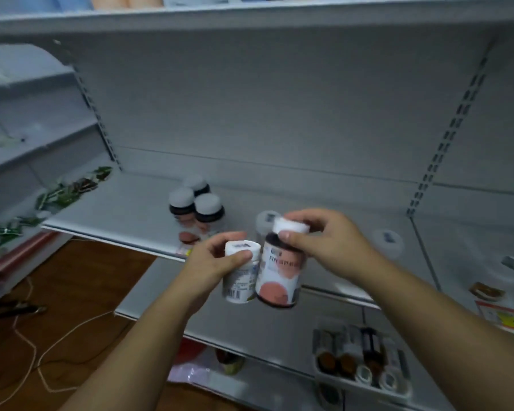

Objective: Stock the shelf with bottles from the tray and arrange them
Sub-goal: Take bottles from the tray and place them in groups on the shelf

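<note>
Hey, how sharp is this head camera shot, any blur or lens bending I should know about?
Head view: soft overall, with motion blur smearing the green packets at the left; the label on the dark white-capped bottle in the right hand is unreadable; wide-angle distortion bows the grey metal shelf edges; lighting is dim and even, no glare.

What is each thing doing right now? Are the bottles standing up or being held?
Left hand: grips the small white bottle, upright.
Right hand: grips the dark pink-label bottle by its white cap, slightly tilted.
Three dark bottles: standing on the shelf, capped.
Tray: holds bottles lying down.
</note>
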### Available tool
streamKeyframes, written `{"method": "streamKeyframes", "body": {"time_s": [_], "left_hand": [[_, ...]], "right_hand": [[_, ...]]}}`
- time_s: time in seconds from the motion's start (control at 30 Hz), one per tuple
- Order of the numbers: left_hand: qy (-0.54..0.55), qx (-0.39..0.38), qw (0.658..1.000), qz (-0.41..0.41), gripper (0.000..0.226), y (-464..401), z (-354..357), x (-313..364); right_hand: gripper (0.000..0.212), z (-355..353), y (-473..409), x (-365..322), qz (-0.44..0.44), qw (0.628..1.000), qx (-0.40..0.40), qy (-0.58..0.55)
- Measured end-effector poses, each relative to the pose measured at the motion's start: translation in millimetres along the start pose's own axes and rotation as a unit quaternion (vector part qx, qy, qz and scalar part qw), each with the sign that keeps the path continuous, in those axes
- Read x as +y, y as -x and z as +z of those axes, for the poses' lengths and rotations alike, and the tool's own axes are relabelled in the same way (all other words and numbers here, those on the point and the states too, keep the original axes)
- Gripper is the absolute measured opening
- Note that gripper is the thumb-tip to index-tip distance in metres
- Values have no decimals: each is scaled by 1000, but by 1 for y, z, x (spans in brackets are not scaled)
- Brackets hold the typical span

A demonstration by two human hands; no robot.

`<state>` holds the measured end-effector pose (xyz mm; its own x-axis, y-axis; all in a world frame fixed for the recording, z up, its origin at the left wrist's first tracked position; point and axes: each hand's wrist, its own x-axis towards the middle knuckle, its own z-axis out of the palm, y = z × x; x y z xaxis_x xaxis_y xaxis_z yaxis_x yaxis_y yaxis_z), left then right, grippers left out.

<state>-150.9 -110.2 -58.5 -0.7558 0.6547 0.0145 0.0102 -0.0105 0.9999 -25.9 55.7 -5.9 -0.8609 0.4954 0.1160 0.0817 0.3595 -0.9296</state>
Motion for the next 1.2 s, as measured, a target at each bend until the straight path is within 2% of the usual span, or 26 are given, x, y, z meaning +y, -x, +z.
{"method": "streamKeyframes", "body": {"time_s": [0.13, 0.23, 0.33, 0.5, 0.63, 0.73, 0.8, 0.87, 0.93, 0.97, 1.07, 1.13, 1.2], "left_hand": [[-2, -2, 1000, 23, 23, -26, -44, 12], [-6, -35, 999, 12, 20, -38, -60, 9], [-10, -73, 997, -14, 18, -44, -63, 1], [12, -103, 994, -37, 24, -56, -70, -10], [14, -120, 992, -43, 26, -61, -77, -15], [30, -137, 989, -37, 39, -63, -81, -13], [45, -145, 988, -35, 44, -65, -79, -12], [79, -152, 984, -43, 39, -66, -75, -11], [117, -161, 979, -51, 33, -68, -67, -9], [132, -163, 976, -50, 32, -69, -62, -8], [166, -162, 972, -34, 42, -76, -44, 0], [169, -150, 974, -21, 47, -79, -27, 7], [173, -130, 976, -6, 40, -80, -9, 11]], "right_hand": [[35, 8, -67, -52, -92, 989, 102, 48], [36, 22, -119, -67, -95, 981, 137, 101], [40, 48, -163, -54, -75, 978, 112, 160], [48, 92, -209, -12, 11, 971, 36, 235], [52, 120, -217, 7, 20, 975, -13, 221], [52, 127, -217, 10, 24, 979, -18, 201], [54, 123, -211, 5, 31, 982, -33, 183], [53, 115, -200, -4, 6, 985, -7, 170], [40, 99, -177, -16, -33, 989, 18, 145], [32, 88, -163, -22, -40, 991, -11, 128], [22, 50, -114, -37, 14, 974, -182, 132], [20, 25, -90, -39, 41, 966, -211, 143], [21, 7, -74, -36, 50, 969, -191, 149]]}}
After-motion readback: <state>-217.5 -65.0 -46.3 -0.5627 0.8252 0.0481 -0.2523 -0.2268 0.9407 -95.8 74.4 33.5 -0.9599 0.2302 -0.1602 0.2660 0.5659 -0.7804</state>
